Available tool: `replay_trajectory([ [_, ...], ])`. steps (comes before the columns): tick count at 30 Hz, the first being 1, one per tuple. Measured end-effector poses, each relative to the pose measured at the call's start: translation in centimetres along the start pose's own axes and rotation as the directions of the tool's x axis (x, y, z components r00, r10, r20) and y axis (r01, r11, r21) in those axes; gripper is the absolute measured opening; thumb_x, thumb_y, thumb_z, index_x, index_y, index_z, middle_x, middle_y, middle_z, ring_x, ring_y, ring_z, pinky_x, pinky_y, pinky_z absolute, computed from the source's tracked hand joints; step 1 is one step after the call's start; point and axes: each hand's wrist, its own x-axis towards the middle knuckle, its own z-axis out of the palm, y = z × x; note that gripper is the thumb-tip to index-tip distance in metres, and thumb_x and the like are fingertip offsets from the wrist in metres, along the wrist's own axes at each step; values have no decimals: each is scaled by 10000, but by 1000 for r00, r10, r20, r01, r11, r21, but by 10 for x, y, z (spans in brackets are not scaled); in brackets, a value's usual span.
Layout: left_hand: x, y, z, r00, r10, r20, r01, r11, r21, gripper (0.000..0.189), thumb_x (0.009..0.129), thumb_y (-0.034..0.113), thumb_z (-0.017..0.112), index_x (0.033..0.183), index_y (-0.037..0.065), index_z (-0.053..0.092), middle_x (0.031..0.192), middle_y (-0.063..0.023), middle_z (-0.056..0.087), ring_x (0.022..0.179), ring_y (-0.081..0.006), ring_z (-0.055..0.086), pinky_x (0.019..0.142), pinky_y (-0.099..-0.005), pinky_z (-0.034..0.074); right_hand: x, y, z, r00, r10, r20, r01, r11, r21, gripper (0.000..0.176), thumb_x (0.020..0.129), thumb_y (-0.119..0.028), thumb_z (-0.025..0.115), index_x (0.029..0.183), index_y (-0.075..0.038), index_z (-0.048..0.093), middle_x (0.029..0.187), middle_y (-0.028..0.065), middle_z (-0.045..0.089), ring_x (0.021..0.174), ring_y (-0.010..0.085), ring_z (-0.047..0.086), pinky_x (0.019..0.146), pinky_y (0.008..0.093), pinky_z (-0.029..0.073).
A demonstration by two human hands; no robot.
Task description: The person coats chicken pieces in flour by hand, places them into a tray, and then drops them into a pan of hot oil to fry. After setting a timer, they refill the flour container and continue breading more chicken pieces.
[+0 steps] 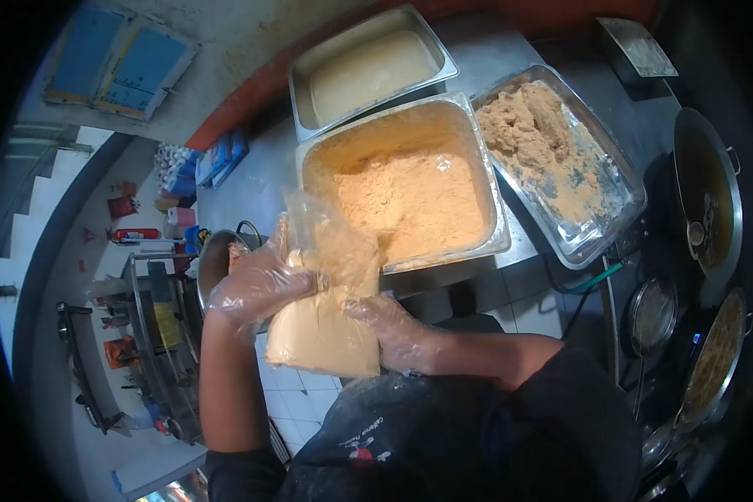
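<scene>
Both my hands wear clear plastic gloves and grip a clear plastic bag of pale orange flour [322, 339]. My left hand [263, 280] is closed on the bag's left side near its neck. On the right side, my right hand [393, 330] is closed around the bag lower down. The bag's top leans over the near edge of a deep steel pan [498, 213]. Inside that pan lies loose orange flour [418, 197] with an uneven surface. Whether flour is leaving the bag cannot be made out.
Behind the deep pan stands a steel pan of pale liquid [376, 75]. To its right, a steel tray [623, 180] holds flour-coated pieces [527, 125]. Woks [711, 192] and a wire strainer [653, 314] are at the far right. A metal bowl [215, 263] sits left.
</scene>
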Motion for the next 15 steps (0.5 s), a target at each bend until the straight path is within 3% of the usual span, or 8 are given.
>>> replay_trajectory([
  [1,2,-3,0,1000,-11,-11,12,997,74,1211,903,407,864,1754,-91,162,1510,-212,669,1353,-248,629,1195,-345,457,-1,-2,3,1000,28,11,-29,996,86,647,1100,-385,722,1607,-73,467,1496,125,643,1377,270,660,1155,467,586],
  [2,2,0,0,997,-71,-4,68,974,-217,1167,939,408,852,1749,-96,179,1494,-216,679,1352,-239,628,1187,-349,463,-2,-4,5,1000,26,15,-27,996,83,647,1100,-385,722,1607,-73,467,1496,125,643,1377,270,660,1155,467,586],
  [3,3,2,0,992,-124,21,118,865,-488,1124,976,409,839,1744,-101,195,1478,-220,690,1351,-230,626,1180,-352,468,-4,-7,8,999,27,21,-28,997,66,651,1107,-400,709,1615,-77,462,1506,126,638,1380,269,660,1157,474,583],
  [6,12,-12,0,1000,-23,-6,14,779,-627,1091,1014,465,806,1746,-85,212,1423,-243,722,1323,-247,652,1160,-364,486,-9,-22,18,1000,24,10,-24,999,38,658,1124,-423,677,1636,-83,442,1533,125,622,1403,271,647,1170,490,572],
  [7,12,-15,-4,1000,-21,-9,11,778,-628,1091,1014,465,806,1746,-85,212,1423,-243,722,1323,-247,652,1160,-364,486,-10,-26,21,1000,28,-8,-28,999,25,660,1134,-431,658,1649,-87,428,1548,125,612,1423,274,634,1180,498,562],
  [10,11,-3,-15,999,-28,-21,17,920,-392,1066,1028,462,765,1757,-64,192,1380,-247,733,1297,-242,669,1137,-347,498,-6,-15,13,998,58,31,-61,992,110,683,1142,-466,629,1666,-91,399,1572,135,587,1459,285,602,1204,505,540],
  [13,-5,40,-30,990,-129,55,139,960,-241,1017,1039,424,724,1765,-46,189,1375,-248,733,1301,-250,668,1136,-334,496,-6,-22,13,998,67,21,-69,992,110,679,1153,-473,596,1674,-94,382,1580,139,575,1478,292,581,1223,513,520],
  [15,-5,41,-34,991,-102,87,123,950,-287,1024,1023,438,786,1761,-25,249,1591,-214,579,1349,-234,613,1160,-354,488,-6,-20,15,999,45,8,-46,996,81,673,1155,-469,588,1674,-94,382,1581,140,574,1467,289,591,1219,508,523],
])
